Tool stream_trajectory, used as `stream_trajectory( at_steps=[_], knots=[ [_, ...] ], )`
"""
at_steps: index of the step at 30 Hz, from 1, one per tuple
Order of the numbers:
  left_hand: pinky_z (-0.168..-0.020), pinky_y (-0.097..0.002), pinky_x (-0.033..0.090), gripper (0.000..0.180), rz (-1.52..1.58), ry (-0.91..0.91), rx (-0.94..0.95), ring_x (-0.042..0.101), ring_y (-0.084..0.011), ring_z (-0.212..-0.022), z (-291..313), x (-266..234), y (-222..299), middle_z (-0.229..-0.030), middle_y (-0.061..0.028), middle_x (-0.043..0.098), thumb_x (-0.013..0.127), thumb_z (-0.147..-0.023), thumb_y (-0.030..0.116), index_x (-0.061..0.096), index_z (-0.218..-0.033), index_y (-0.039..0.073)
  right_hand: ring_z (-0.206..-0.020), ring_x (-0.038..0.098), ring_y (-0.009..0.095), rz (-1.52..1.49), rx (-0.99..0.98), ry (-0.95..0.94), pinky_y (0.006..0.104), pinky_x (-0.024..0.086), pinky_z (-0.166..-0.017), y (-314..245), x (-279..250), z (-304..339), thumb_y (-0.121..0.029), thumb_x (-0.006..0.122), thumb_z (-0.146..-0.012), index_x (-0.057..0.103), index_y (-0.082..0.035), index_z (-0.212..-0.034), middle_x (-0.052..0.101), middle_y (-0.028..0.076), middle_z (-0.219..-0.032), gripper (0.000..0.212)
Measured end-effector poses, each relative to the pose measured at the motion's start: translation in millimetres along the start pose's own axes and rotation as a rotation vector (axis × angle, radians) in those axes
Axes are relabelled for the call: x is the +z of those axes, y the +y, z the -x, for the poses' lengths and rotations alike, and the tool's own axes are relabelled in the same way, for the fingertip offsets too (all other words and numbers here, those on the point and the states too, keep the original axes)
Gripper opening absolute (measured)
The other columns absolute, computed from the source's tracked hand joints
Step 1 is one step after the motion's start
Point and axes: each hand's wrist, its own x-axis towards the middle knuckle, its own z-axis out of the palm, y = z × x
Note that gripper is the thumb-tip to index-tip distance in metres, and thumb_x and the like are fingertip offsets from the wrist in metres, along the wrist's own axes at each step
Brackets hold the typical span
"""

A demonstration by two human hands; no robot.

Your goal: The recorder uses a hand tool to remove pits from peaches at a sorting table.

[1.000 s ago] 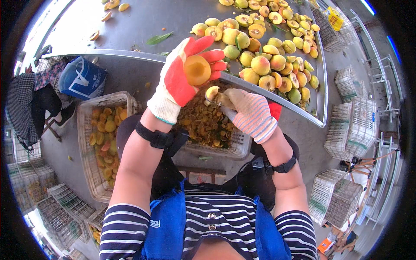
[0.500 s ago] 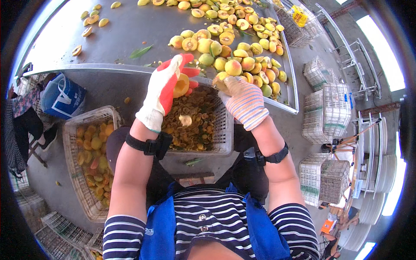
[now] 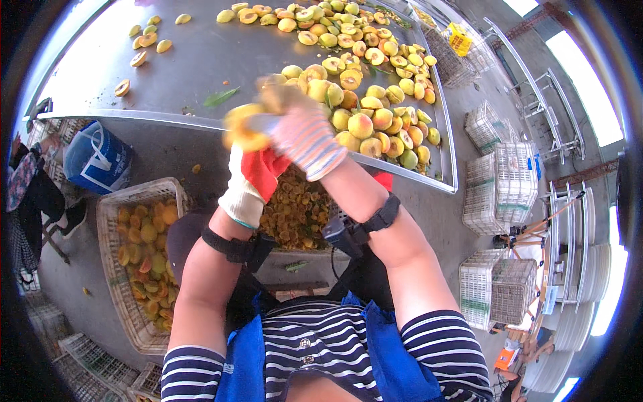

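My left hand (image 3: 258,175), in a red and white glove, is closed around a yellow peach half (image 3: 246,127), blurred by motion. Across it reaches my right hand (image 3: 301,130), in a striped glove with brown-stained fingers. It grips a small grey metal tool (image 3: 264,124) against the peach; the tool's exact shape is smeared. Both hands are just before the near edge of the metal table (image 3: 167,80). Beneath them stands a crate holding brown peach pits and scraps (image 3: 295,218), partly covered by my forearms.
Whole and halved peaches (image 3: 362,124) are heaped on the table's right side. A crate of peach halves (image 3: 107,268) stands on the floor at left, near a blue bucket (image 3: 100,157) and a seated person (image 3: 33,194). Stacked crates (image 3: 499,187) line the right.
My right hand has swung left across to my left hand, bringing the tool to the peach. The pit that was falling above the lower crate no longer shows.
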Motion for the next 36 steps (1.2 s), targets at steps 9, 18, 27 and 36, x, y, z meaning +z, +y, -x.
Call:
stream_trajectory(
  at_steps=[9,18,27,36],
  knots=[
    [-0.103,-0.0457,0.055,0.064,-0.021,0.091,0.002,0.069,-0.0349,-0.115,16.9,32.1,10.7,-0.141,-0.0194,0.064,0.055,-0.107,0.053,0.052,-0.151,0.007,-0.107,0.071,0.04,0.548,0.157,-0.069,0.0498,0.055,-0.094,72.1,-11.7,-113.9,-0.036,0.073,-0.087,0.07,-0.008,-0.117,0.075,0.022,-0.11,0.041],
    [-0.106,-0.0447,0.052,0.058,-0.189,0.282,0.23,0.064,-0.0315,-0.126,4.6,39.0,26.0,-0.146,-0.0138,0.062,0.051,-0.11,0.048,0.05,-0.155,0.011,-0.113,0.07,0.033,0.208,0.352,-0.077,0.0423,0.054,-0.097,115.1,-38.5,-87.1,-0.035,0.081,-0.085,0.07,-0.008,-0.126,0.074,0.018,-0.119,0.05],
    [-0.089,-0.0388,0.06,0.049,-0.003,-0.053,0.201,0.07,-0.024,-0.109,1.6,32.2,15.8,-0.13,-0.0101,0.07,0.061,-0.105,0.047,0.062,-0.142,0.014,-0.086,0.07,0.042,0.258,-0.29,0.153,0.0477,0.057,-0.07,35.4,-21.2,16.2,-0.027,0.082,-0.091,0.064,-0.006,-0.122,0.071,0.021,-0.099,0.042],
    [-0.098,-0.0505,0.057,0.061,0.03,-0.101,0.068,0.07,-0.0423,-0.113,-9.3,31.0,-2.7,-0.126,-0.0237,0.071,0.053,-0.109,0.049,0.05,-0.153,0.007,-0.081,0.072,0.045,0.462,-0.105,0.083,0.0521,0.058,-0.068,59.7,-26.3,88.7,-0.019,0.077,-0.091,0.058,-0.005,-0.12,0.072,0.022,-0.088,0.038]
  ],
)
